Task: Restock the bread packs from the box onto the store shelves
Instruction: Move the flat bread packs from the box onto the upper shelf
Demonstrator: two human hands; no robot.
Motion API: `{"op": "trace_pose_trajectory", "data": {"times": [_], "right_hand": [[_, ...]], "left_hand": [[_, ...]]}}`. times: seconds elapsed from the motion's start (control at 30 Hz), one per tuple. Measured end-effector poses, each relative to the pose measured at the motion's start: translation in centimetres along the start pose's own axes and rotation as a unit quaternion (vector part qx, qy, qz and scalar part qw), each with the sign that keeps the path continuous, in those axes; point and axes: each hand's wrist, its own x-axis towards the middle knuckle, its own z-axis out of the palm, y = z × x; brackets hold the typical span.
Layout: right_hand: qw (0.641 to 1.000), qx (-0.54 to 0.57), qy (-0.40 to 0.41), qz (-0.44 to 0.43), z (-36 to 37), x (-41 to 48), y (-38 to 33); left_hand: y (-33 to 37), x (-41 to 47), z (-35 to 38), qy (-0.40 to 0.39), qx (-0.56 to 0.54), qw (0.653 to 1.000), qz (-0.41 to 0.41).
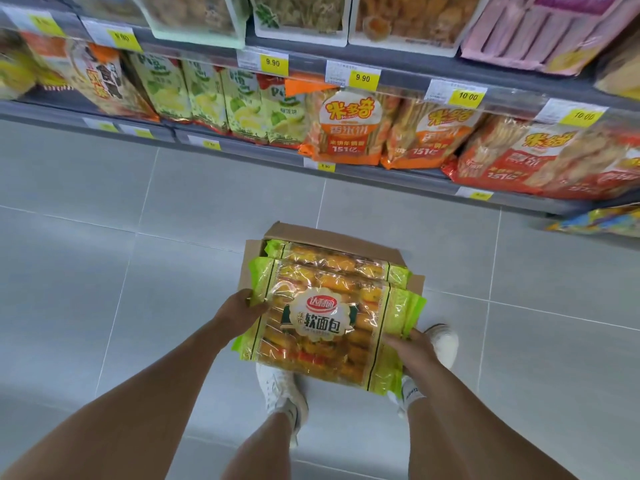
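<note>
A large green and yellow bread pack is held flat above an open cardboard box that stands on the floor. My left hand grips the pack's left edge. My right hand grips its lower right edge. More bread packs of the same kind lie inside the box, partly hidden under the held one. The store shelves run across the top of the view, filled with snack bags.
Orange rice-cracker bags and green durian-cake bags fill the lower shelf. Yellow price tags line the shelf edges. My white shoes stand on the grey tiled floor behind the box. A colourful bag lies low at right.
</note>
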Motion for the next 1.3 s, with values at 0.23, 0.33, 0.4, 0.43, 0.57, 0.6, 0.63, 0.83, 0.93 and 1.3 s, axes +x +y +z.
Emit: {"op": "trace_pose_trajectory", "data": {"times": [0.23, 0.33, 0.4, 0.43, 0.57, 0.6, 0.63, 0.83, 0.93, 1.3], "right_hand": [[1.000, -0.003, -0.002, -0.011, -0.7, -2.7, -1.4], [1.000, 0.001, -0.011, -0.017, -1.2, -3.4, -1.9], [1.000, 0.006, -0.002, -0.024, -1.8, -4.1, -2.8], [1.000, 0.002, 0.000, -0.029, -2.2, -4.3, -3.2], [0.998, 0.015, 0.010, -0.064, -3.8, -8.6, -7.0], [0.997, 0.016, 0.009, -0.077, -4.2, -9.9, -8.1], [0.995, 0.014, 0.010, -0.094, -4.5, -12.3, -9.6], [0.984, 0.028, 0.008, -0.176, -7.9, -21.9, -16.0], [0.976, 0.031, 0.008, -0.218, -9.9, -27.4, -19.0], [0.910, 0.019, 0.079, -0.407, -15.0, -49.2, -25.2]], "left_hand": [[0.9, -2.4, -2.0, -0.001, -0.021, 1.000, 0.007], [2.0, -4.1, -3.0, 0.015, -0.039, 0.999, 0.021], [3.1, -5.4, -3.9, 0.020, -0.065, 0.997, 0.029], [3.6, -6.0, -4.4, 0.021, -0.073, 0.997, 0.033], [6.0, -9.5, -7.1, 0.028, -0.116, 0.990, 0.071], [6.8, -10.7, -8.0, 0.027, -0.129, 0.988, 0.081], [7.4, -11.8, -9.0, 0.031, -0.133, 0.987, 0.086], [11.5, -19.4, -15.5, 0.073, -0.169, 0.971, 0.153], [15.0, -25.3, -19.4, 0.086, -0.182, 0.957, 0.209], [20.6, -45.4, -34.0, 0.157, -0.149, 0.891, 0.399]]}}
